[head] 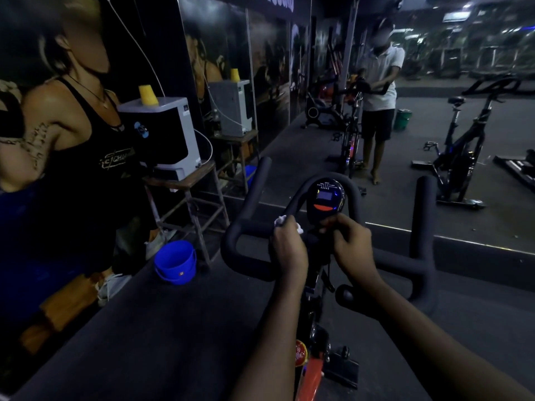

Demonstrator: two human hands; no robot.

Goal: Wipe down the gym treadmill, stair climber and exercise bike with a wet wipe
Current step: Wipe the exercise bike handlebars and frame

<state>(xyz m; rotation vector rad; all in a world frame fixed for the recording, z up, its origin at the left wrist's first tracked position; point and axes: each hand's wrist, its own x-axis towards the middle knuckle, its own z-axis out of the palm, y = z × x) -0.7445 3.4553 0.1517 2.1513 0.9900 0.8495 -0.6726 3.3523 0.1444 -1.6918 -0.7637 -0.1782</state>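
While the exercise bike (311,285) stands directly ahead at near centre, it is judged to be the machine in hand; no treadmill or stair climber can be made out in the dim room. Its black handlebar (252,230) spans the middle of the scene, with one horn rising at the far left and one at the far right. The round console (325,198) is mounted at far centre inside the bar's loop. A blue bucket (175,261) is noted on the floor to the left, well apart from the bike.

Step in hand, as judged: the centre of the bar, just below the console, is being wiped.
- The wipe is best wrapped round the tube and drawn along its whole run, from the left horn to the right, so that the underside is covered too.
- Firm pressure is advised on the padded grip.
- The console face should be passed over lightly, so that moisture is kept out of the display.
- The bike should be steadied by the free hand.

Pose: the left hand (289,250) is curled over the bar left of the stem, back upward. The wet wipe (285,222) is bunched under its fingers and shows white at the far side of the knuckles. The right hand (350,244) is closed round the bar's centre just below the console; its exact contact is not resolved. Both forearms are extended from the near right.
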